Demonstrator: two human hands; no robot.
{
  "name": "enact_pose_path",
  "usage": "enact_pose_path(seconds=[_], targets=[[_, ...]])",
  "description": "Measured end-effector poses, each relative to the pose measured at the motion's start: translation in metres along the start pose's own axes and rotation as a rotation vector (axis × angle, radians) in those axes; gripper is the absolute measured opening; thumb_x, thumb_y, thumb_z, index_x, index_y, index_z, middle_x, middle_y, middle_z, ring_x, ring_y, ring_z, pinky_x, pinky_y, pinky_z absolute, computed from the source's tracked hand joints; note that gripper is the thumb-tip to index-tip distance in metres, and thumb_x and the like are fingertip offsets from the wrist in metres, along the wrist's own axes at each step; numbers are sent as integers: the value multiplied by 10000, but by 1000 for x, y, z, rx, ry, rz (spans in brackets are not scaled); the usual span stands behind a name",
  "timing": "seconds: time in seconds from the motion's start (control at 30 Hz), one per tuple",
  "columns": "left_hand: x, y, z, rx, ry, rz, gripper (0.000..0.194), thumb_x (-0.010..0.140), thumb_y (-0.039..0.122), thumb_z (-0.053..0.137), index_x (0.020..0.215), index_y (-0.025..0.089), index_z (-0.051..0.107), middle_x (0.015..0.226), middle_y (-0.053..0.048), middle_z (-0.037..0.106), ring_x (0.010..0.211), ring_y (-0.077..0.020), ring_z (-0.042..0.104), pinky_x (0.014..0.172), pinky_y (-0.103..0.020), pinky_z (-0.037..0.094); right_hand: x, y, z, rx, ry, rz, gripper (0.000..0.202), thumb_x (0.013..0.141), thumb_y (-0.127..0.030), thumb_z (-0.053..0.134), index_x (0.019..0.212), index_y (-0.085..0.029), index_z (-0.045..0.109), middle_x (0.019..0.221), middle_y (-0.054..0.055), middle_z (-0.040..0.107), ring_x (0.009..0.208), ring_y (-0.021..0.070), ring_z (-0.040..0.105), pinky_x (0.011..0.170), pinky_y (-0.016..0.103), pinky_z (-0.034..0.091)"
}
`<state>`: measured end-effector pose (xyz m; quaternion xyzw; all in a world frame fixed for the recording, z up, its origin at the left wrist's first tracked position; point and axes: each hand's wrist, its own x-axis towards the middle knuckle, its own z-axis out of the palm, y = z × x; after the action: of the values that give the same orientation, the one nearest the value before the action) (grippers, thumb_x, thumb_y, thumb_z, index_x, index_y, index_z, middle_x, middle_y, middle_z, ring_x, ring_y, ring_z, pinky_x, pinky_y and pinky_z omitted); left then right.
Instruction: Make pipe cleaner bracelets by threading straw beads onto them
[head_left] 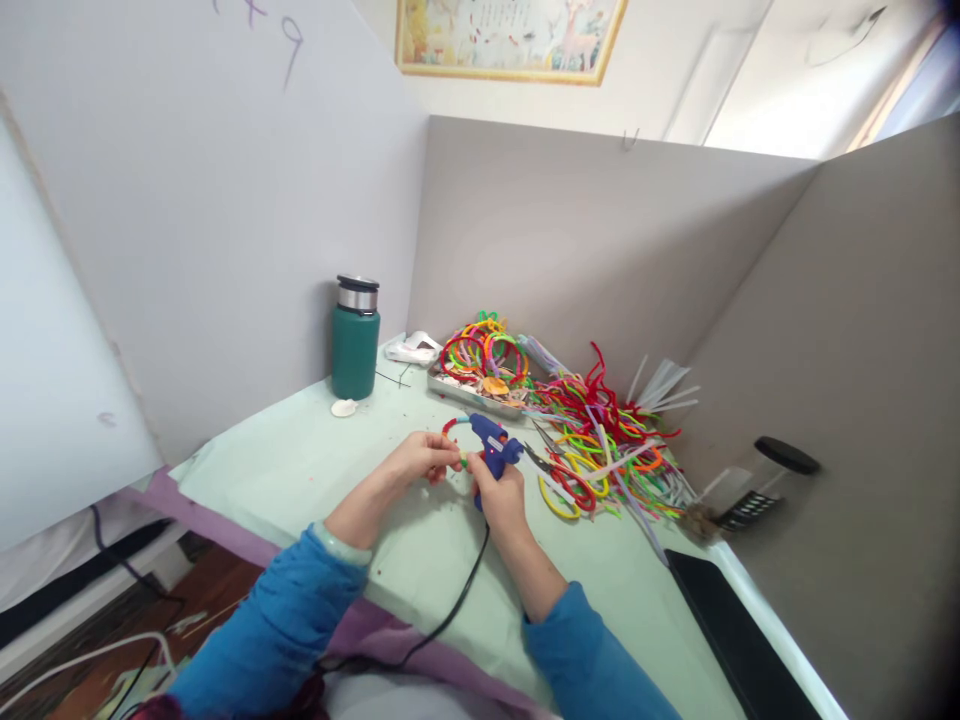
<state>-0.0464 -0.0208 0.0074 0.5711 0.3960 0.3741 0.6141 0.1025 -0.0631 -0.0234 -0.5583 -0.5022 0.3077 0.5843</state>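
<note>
My right hand (pixel 500 492) is wrapped round the handle of a blue hot glue gun (pixel 491 440), whose black cord trails down over the table's front edge. My left hand (pixel 427 457) pinches a small multicoloured pipe-cleaner ring (pixel 451 427), red and pale blue where it shows at the top. The fingertips of both hands nearly meet by a green and yellow part of the ring; whether the right fingers touch it I cannot tell. Just right of the glue gun lie dark-bladed scissors (pixel 574 487) with red handles, and a yellow-handled pair (pixel 561 498) beside them.
A metal tray (pixel 480 400) holds several colourful rings. Loose pipe cleaners (pixel 600 400) spread to its right. A green bottle (pixel 355 345) stands back left, a clear black-lidded container (pixel 765 485) far right, near a flat black object (pixel 739 635). Grey partitions (pixel 600 240) enclose the table.
</note>
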Motion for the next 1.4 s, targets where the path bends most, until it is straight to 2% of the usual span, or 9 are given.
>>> enact_pose_path(seconds=[0.23, 0.37, 0.57, 0.63, 0.87, 1.1, 1.4], targets=[[1, -2, 0, 59, -47, 30, 290, 580, 375, 782, 689, 137, 657, 534, 7, 592, 416, -69, 457, 448, -215, 327, -3, -6, 0, -88, -26, -34, 289, 765, -449, 612, 655, -186, 661, 454, -17, 568, 444, 156, 518, 486, 263, 401], [1, -1, 0, 55, -25, 21, 262, 574, 353, 767, 668, 131, 662, 525, 2, 591, 414, -70, 457, 442, -212, 327, -4, -6, -1, -85, -47, -26, 325, 775, -476, 613, 663, -177, 674, 449, -14, 563, 440, 153, 515, 479, 261, 402], [1, 4, -4, -85, 239, 1, 258, 563, 315, 751, 712, 120, 669, 654, -36, 671, 415, -56, 451, 423, -204, 323, -2, -4, -1, 56, -114, 5, 382, 757, -505, 650, 888, -150, 699, 545, 5, 622, 493, 156, 553, 475, 245, 413], [1, 5, -7, -121, 301, 9, 248, 571, 309, 745, 709, 118, 666, 657, -37, 672, 408, -49, 442, 414, -198, 303, -2, -4, -1, 98, -145, 16, 393, 754, -509, 655, 907, -150, 697, 589, 23, 652, 508, 159, 566, 467, 242, 409], [4, 3, -13, -209, 437, 44, 258, 556, 289, 758, 710, 117, 644, 667, -45, 674, 396, -48, 431, 391, -200, 264, -8, -10, -5, 14, -182, 36, 448, 770, -588, 615, 626, -165, 648, 429, 12, 536, 394, 134, 459, 418, 252, 364], [6, 1, -15, -198, 430, 57, 251, 562, 304, 757, 692, 118, 650, 668, -44, 671, 397, -47, 429, 390, -205, 262, -9, -7, -4, -13, -213, -27, 499, 803, -629, 571, 575, -185, 593, 460, 16, 559, 411, 136, 487, 444, 256, 391], [4, 3, -13, -185, 421, 53, 235, 564, 288, 756, 697, 119, 661, 665, -44, 672, 420, -53, 440, 406, -205, 292, -13, -13, -5, -138, -244, -63, 530, 821, -605, 553, 474, -205, 529, 402, -1, 510, 409, 138, 486, 473, 260, 400]])
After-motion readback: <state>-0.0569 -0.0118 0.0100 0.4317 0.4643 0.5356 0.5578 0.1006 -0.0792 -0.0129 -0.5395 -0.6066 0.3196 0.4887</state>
